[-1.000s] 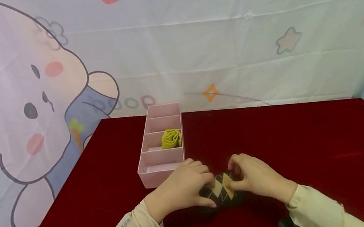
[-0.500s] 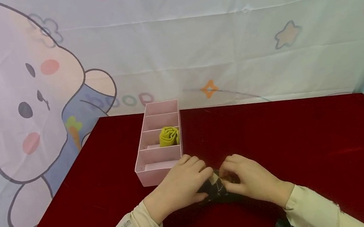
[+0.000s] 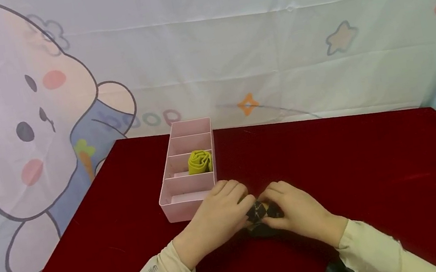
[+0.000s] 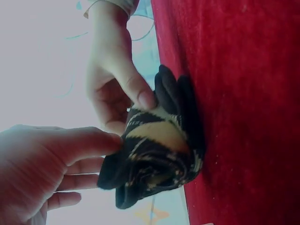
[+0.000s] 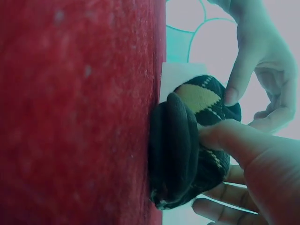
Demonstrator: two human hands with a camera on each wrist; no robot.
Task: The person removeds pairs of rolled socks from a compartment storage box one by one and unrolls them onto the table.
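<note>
A dark argyle sock (image 3: 256, 211) with yellow and cream diamonds is partly rolled up on the red cloth between the hands. Its spiral end faces the left wrist view, where the coil of the sock (image 4: 157, 171) shows; in the right wrist view, dark flat layers of the sock (image 5: 173, 145) lie against the cloth. My left hand (image 3: 218, 215) pinches one end with thumb and fingers. From the other side my right hand (image 3: 295, 209) grips the roll, its thumb (image 5: 215, 133) pressing the near face. Some fingertips are hidden behind the sock.
A pink box (image 3: 183, 212) with several compartments stands just beyond my left hand. One compartment holds a rolled yellow-green cloth (image 3: 200, 162). Red cloth (image 3: 358, 170) covers the table, and a printed curtain (image 3: 250, 44) hangs behind it.
The sock, flatter with its diamonds spread out a second ago, is now bunched into a tighter roll. My hands have drawn closer together. The head view has shifted slightly.
</note>
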